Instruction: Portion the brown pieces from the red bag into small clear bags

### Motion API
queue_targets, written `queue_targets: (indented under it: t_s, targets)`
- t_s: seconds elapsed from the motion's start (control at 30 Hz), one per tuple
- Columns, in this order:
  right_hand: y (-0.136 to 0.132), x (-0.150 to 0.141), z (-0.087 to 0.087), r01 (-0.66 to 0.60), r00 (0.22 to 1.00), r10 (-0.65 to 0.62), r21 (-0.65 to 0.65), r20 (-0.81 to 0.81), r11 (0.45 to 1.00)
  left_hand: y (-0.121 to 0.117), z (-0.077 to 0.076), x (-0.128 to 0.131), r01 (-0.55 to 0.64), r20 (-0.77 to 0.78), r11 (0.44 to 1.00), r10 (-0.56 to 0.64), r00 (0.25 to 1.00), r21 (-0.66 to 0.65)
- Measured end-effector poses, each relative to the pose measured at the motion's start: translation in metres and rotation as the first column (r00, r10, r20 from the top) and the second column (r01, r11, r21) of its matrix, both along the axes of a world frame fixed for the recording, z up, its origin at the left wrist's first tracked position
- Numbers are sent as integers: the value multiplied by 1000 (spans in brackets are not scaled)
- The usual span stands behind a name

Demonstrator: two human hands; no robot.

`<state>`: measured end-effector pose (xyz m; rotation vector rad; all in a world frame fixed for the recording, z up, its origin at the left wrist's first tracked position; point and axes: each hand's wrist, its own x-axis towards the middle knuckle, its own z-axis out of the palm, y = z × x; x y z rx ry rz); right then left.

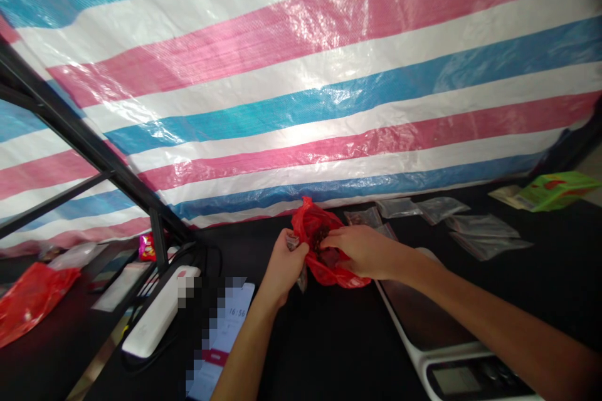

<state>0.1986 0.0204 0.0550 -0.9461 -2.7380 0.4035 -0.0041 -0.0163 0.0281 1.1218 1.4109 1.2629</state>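
A red plastic bag [324, 276] lies open on the black table, with small dark brown bits [320, 235] inside. At its left edge my left hand [286, 263] is closed, with a small clear plastic bag [302, 279] sticking out above and below its fingers. My right hand [362, 250] reaches into the red bag from the right. Its fingers are bent together down among the dark bits, and their tips are partly hidden, so what they grasp does not show.
A digital scale [423, 319] stands at right, under my right forearm. Clear zip bags [484, 229] and a green packet [559, 191] lie behind it. Left are a phone [230, 326], a white power strip [160, 313] and a black metal frame [94, 144]. Striped sheeting [301, 75] hangs behind.
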Motion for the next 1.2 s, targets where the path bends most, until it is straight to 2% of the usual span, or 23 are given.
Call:
queue_targets:
  t_s: [0.13,0.27,0.4,0.5,0.57,0.67,0.77,0.9,1.03,1.2]
  targets:
    - [-3,-4,-2,-26,1000,26,-41,8,999,3,-3,0,-29,-7,999,29,1000,42]
    - [-3,-3,0,-30,998,22,-154,-52,988,10,-6,-7,-79,-163,986,103,981,148]
    - [0,3,14,-4,983,-37,-224,-178,975,9,-2,-9,-182,-288,931,277,917,317]
    - [4,9,27,-1,948,-68,-215,-310,977,4,4,-6,-210,-341,879,372,863,429]
    - [4,11,34,8,921,-69,-157,-383,988,-1,8,-2,-159,-377,884,343,860,441]
    - [1,11,42,29,903,-37,-25,-427,999,-8,10,5,-46,-432,929,214,876,366]
    - [-6,6,43,6,919,48,135,-392,991,-12,9,11,31,-435,954,108,894,299]
    - [-12,-1,39,-48,937,156,325,-314,945,-14,7,15,81,-394,961,30,919,263]
    - [-12,-2,37,-34,939,158,375,-305,926,-14,8,16,87,-356,955,20,934,282]
    - [-10,-2,35,99,930,51,381,-364,919,-13,10,18,92,-297,937,14,955,338]
